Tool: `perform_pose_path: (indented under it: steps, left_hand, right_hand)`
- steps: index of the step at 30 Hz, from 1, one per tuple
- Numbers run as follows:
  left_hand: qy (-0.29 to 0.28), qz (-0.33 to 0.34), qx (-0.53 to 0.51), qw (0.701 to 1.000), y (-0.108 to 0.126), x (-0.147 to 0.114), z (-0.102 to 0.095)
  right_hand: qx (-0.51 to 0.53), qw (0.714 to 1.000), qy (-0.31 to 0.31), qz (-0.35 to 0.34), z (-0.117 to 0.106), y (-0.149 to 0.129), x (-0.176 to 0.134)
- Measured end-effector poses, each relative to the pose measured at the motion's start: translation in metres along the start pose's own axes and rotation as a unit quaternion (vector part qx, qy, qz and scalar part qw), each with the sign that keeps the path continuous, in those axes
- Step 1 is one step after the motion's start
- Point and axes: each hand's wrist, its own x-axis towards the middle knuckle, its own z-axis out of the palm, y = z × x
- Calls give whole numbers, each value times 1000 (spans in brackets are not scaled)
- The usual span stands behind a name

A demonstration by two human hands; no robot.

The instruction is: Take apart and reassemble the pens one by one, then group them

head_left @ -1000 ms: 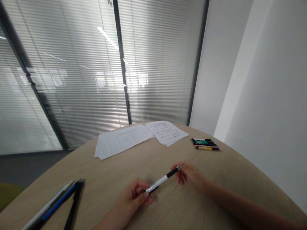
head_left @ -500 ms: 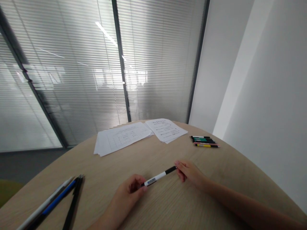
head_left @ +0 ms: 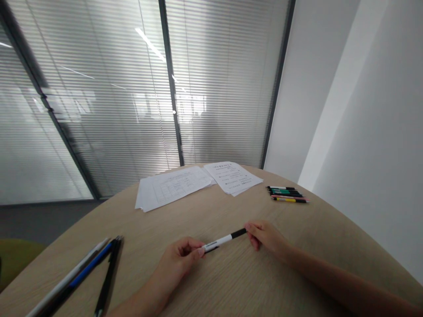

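Observation:
A white pen [head_left: 222, 241] with a black grip section stretches between my two hands above the wooden table. My left hand [head_left: 176, 263] pinches its white end between thumb and fingers, and the tip of that end is hidden. At the black end, my right hand [head_left: 264, 237] is closed with thumb and forefinger on the tip. The pen slants up toward the right. A dark clip shows along the lower side of its white barrel.
Several pens, among them a blue pen [head_left: 89, 266] and a black pen [head_left: 109, 275], lie at the near left. Printed sheets [head_left: 175, 187] rest at the far side. Several more pens [head_left: 287, 193] lie in a row at the right, near the table edge [head_left: 350, 217].
The pen has turned about its length: the printed label faces differently and the clip now shows below. Both hands keep their hold. The whole view has shifted slightly.

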Motion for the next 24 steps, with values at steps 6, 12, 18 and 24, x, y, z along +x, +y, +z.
perform_pose_path:
  steps: [6, 12, 18, 24]
  left_hand:
    - [2, -30, -15, 999, 9, -6, -2]
    - [-20, -48, -48, 998, 10, -7, -5]
    - [-56, -57, -133, 988, 0, 1, -12]
    - [-81, -59, -159, 982, 5, 1, -13]
  right_hand:
    - [21, 1000, 1, 4, 2, -2, -2]
    - [12, 1000, 13, -5, 3, -4, -7]
    - [-16, 999, 23, -21, 5, -10, -14]
    - [-73, 995, 48, -51, 6, -13, -17]
